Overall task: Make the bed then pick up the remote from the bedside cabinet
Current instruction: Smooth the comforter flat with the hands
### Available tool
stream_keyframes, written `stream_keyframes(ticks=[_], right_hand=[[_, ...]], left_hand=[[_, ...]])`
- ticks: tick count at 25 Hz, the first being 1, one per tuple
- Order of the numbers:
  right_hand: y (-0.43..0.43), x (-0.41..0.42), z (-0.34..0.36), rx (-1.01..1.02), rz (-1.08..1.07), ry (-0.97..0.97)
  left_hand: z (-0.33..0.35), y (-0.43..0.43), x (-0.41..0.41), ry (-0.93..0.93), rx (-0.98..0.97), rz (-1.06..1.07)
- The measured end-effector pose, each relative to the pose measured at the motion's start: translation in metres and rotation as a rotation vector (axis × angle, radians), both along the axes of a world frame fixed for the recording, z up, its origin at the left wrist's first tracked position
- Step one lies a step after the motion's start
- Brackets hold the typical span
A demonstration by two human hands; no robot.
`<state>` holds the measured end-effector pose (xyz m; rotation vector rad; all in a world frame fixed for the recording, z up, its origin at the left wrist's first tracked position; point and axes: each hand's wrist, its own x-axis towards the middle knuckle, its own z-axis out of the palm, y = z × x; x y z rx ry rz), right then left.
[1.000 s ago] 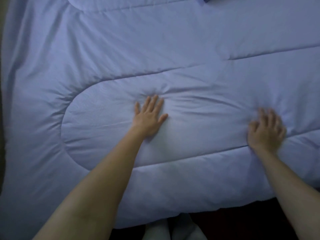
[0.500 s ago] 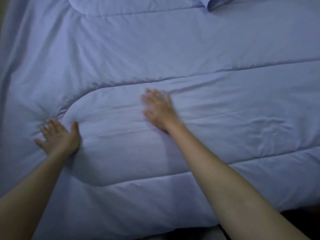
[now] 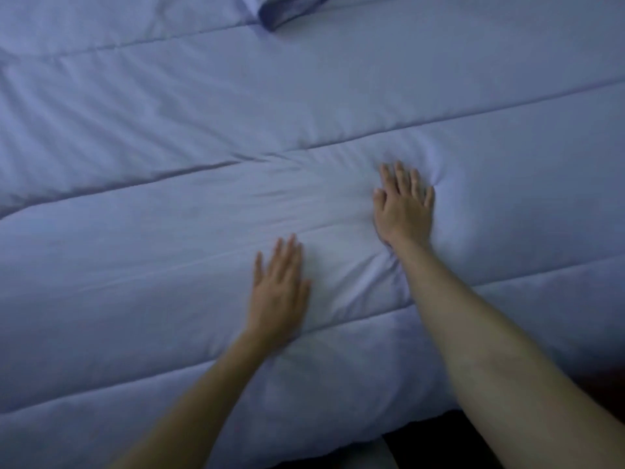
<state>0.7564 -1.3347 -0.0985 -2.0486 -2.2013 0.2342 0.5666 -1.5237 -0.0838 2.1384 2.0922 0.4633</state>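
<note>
A pale blue quilted duvet (image 3: 169,137) covers the whole bed and fills almost the entire head view. My left hand (image 3: 279,289) lies flat on it near the middle, fingers straight and together. My right hand (image 3: 404,206) presses down on the duvet further away and to the right, fingers spread, with small creases around it. A folded corner of blue fabric (image 3: 287,10), perhaps a pillow, shows at the top edge. The remote and the bedside cabinet are out of view.
The duvet's near edge (image 3: 338,448) hangs over the side of the bed at the bottom. Dark floor (image 3: 439,445) shows below it at the lower right. Long stitched seams run across the duvet from left to right.
Both hands have slid to the right across the duvet. The left hand moved from the left side to the middle, and the view shifted along the bed with them.
</note>
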Motion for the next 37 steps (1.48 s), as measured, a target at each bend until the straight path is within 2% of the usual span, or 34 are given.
stream_keyframes(ticks=[3,6,9,11,12,13,14,16,18,19,20,25,28,30,32,33,34,35,37], right_hand=[[-0.001,0.129,-0.003,0.040,-0.171,-0.032],[-0.017,0.227,-0.004,0.037,-0.321,-0.062],[-0.022,0.286,0.001,-0.030,-0.464,-0.034],[-0.019,0.282,0.008,-0.013,-0.680,0.045],[-0.023,0.263,0.013,0.016,-0.722,0.095],[-0.035,0.235,0.013,0.075,-0.672,0.130],[-0.057,0.198,0.011,0.130,-0.517,0.174],[-0.127,0.116,0.004,0.118,-0.005,0.207],[-0.189,0.072,0.001,0.076,0.460,0.118],[-0.196,0.076,-0.005,0.078,0.574,0.092],[-0.189,0.095,-0.012,0.094,0.594,0.093],[-0.130,0.273,-0.025,0.155,0.166,-0.052],[-0.117,0.349,-0.027,0.076,-0.028,-0.143],[-0.110,0.374,-0.016,0.011,-0.325,-0.092],[-0.086,0.363,0.007,-0.083,-0.798,0.082],[-0.070,0.347,0.018,-0.105,-0.964,0.161],[-0.052,0.323,0.025,-0.092,-0.952,0.170],[-0.034,0.292,0.029,-0.022,-0.812,0.178],[-0.002,0.216,0.029,0.010,-0.299,0.181]], left_hand=[[0.005,0.043,0.132,-0.031,-0.037,-0.209],[-0.001,0.063,0.184,0.057,-0.142,-0.276],[-0.010,0.073,0.157,0.121,-0.210,-0.086],[-0.010,0.079,0.126,0.129,-0.228,0.105],[-0.010,0.081,0.112,0.135,-0.242,0.157],[-0.010,0.083,0.100,0.140,-0.251,0.183],[-0.010,0.084,0.091,0.141,-0.251,0.193],[-0.011,0.084,0.082,0.143,-0.256,0.196],[-0.014,0.083,0.080,0.163,-0.254,0.196],[-0.015,0.084,0.080,0.167,-0.245,0.198],[-0.015,0.084,0.081,0.167,-0.237,0.197],[-0.013,0.076,0.090,0.145,-0.243,0.273],[-0.011,0.062,0.100,0.110,-0.270,0.321],[-0.008,0.052,0.107,0.115,-0.290,0.288],[-0.007,0.041,0.114,0.148,-0.303,0.220],[-0.008,0.037,0.116,0.161,-0.314,0.178],[-0.008,0.035,0.117,0.171,-0.312,0.146],[-0.008,0.037,0.117,0.176,-0.313,0.126],[-0.008,0.042,0.116,0.181,-0.306,0.111]])
